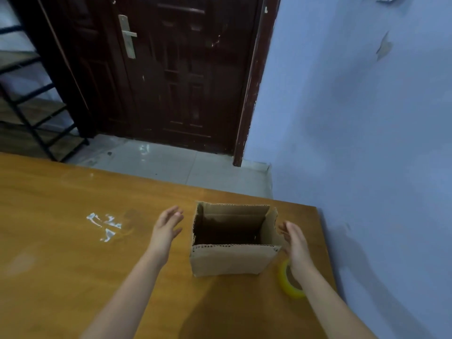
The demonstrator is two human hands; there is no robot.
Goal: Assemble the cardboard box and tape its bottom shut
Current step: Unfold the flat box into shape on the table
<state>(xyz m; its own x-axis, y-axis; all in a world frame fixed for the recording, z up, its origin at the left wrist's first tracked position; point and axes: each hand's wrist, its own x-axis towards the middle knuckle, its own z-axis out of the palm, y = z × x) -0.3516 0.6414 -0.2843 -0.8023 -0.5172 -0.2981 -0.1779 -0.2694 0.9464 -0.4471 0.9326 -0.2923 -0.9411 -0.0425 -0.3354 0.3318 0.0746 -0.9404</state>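
The right wrist covers the far side of the tape roll. The box hides its own taped bottom against the desk, and its inside floor is too dark to read. Both forearms run off the lower edge. The shelf rack is cut by the left edge.

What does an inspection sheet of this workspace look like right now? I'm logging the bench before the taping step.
Surface: wooden table, glossy, standing against the wall.
Job's things: cardboard box upright, top open; yellow tape roll lying right of it, partly under the right wrist.
Clutter: white scraps on the table's left part.
Hands: left hand and right hand open, flanking the box, holding nothing.
Cables: nothing seen.
Surroundings: dark door, blue wall with peeling paint, metal shelf, tiled floor.
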